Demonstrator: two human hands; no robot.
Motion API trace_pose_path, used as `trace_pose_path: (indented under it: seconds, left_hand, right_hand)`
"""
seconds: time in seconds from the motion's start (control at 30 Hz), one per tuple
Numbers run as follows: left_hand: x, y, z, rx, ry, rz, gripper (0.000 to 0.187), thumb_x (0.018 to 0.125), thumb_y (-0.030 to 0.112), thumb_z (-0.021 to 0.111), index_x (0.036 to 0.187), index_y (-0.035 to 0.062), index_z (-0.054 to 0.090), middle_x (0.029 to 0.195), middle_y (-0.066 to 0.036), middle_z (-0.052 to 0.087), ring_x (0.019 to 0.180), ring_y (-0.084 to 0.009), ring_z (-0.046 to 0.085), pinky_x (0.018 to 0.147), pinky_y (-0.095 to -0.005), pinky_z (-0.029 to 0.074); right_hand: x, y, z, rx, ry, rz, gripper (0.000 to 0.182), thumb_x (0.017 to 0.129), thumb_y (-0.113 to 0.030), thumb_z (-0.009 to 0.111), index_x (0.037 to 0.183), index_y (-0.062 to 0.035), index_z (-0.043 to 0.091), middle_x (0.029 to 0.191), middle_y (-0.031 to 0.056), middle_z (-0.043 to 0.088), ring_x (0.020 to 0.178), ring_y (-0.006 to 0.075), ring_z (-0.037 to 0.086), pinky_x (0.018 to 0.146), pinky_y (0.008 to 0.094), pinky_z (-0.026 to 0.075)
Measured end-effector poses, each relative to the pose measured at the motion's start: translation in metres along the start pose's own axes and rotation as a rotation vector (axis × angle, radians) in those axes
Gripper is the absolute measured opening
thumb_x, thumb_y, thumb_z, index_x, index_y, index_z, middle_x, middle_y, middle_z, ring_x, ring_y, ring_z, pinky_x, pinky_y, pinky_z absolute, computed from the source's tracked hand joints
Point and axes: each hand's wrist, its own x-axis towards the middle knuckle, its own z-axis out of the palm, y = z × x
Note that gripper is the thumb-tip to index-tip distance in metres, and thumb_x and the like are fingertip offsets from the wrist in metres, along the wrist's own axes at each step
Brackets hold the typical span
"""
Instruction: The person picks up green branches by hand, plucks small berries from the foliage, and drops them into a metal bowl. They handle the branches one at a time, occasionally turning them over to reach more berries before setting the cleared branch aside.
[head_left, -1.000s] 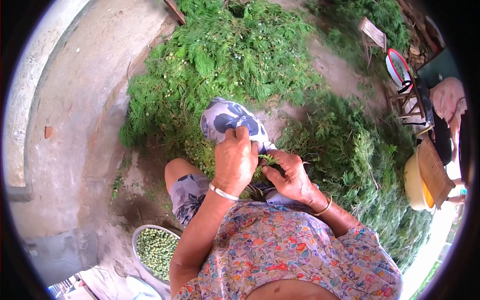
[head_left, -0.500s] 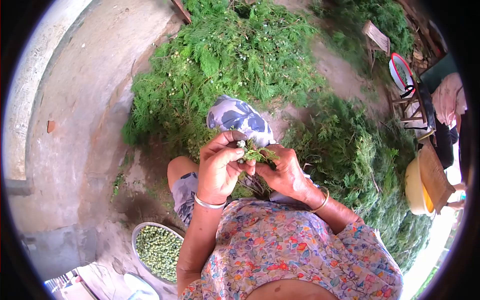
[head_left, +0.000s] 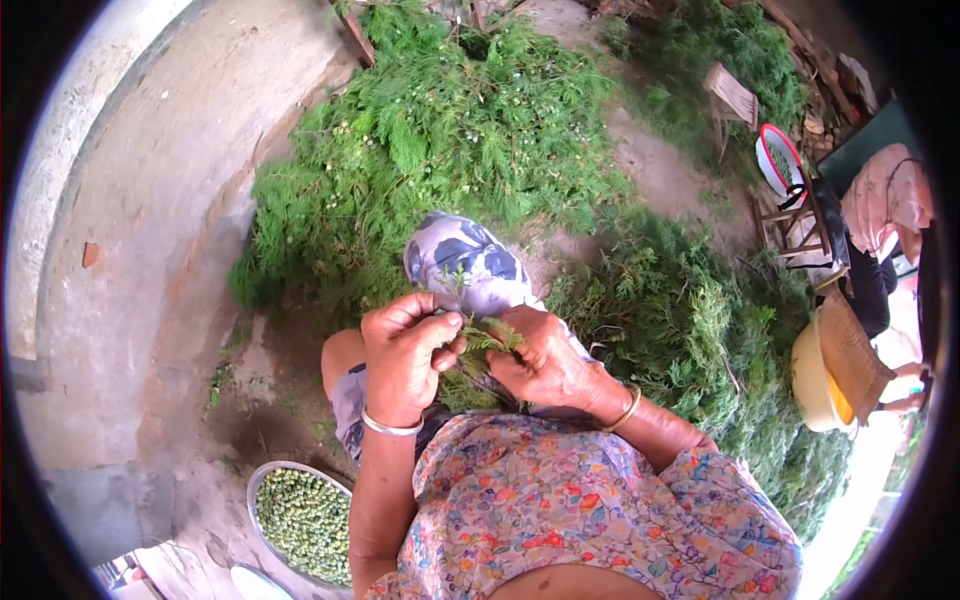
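Observation:
My left hand (head_left: 408,350), with a silver bangle at the wrist, is closed with thumb and forefinger pinched at a green conifer sprig (head_left: 494,336). Whatever else lies between those fingertips is hidden. My right hand (head_left: 548,362), wearing a gold-coloured bangle, is wrapped round the sprig's stem just beside the left. Leafy tips stick out between and above the two hands, over my lap. Behind them shows my knee in patterned trousers (head_left: 470,258).
Cut conifer branches (head_left: 450,130) with pale berries lie heaped ahead, and more branches (head_left: 690,310) spread at right. A basin of green berries (head_left: 305,515) stands at lower left. At right are a wooden stool (head_left: 732,95), a red-rimmed basin (head_left: 778,160), a yellow tub (head_left: 815,375) and another person (head_left: 885,200).
My hands have come slightly apart and lower left in view, and the pale berries seen at the left fingertips no longer show. The whole view has shifted a little.

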Motion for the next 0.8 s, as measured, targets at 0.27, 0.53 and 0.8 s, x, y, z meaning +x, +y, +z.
trace_pose_path:
  seconds: [0.27,0.53,0.8]
  left_hand:
    - [-0.024,0.025,-0.039,0.121,0.040,0.056,0.004,0.076,-0.005,0.061,0.080,-0.0053,0.062,0.070,-0.009,0.060,0.049,-0.0100,0.051,0.038,-0.0177,0.034]
    - [-0.105,0.015,-0.244,0.547,0.750,0.485,0.014,0.084,0.012,0.059,0.092,0.0003,0.059,0.073,-0.005,0.057,0.057,-0.0104,0.051,0.044,-0.0222,0.038]
    - [-0.280,-0.127,-0.437,0.745,1.229,0.183,0.057,0.066,0.005,0.063,0.122,-0.0006,0.053,0.117,-0.024,0.057,0.102,-0.0353,0.058,0.084,-0.0379,0.047]
  right_hand:
    - [0.003,-0.009,-0.002,0.015,-0.085,-0.081,0.006,0.065,0.004,0.052,0.066,0.0004,0.046,0.058,0.0148,0.048,0.054,0.0363,0.049,0.052,0.0426,0.042]
    - [-0.017,0.023,-0.032,0.543,0.250,0.624,0.007,0.083,-0.007,0.061,0.078,-0.0018,0.063,0.067,-0.0017,0.059,0.063,0.0064,0.050,0.060,0.0244,0.041]
    - [-0.022,0.031,-0.028,0.602,0.300,0.653,0.011,0.083,-0.009,0.062,0.078,0.0001,0.064,0.068,0.0021,0.062,0.067,0.0098,0.055,0.065,0.0282,0.043]
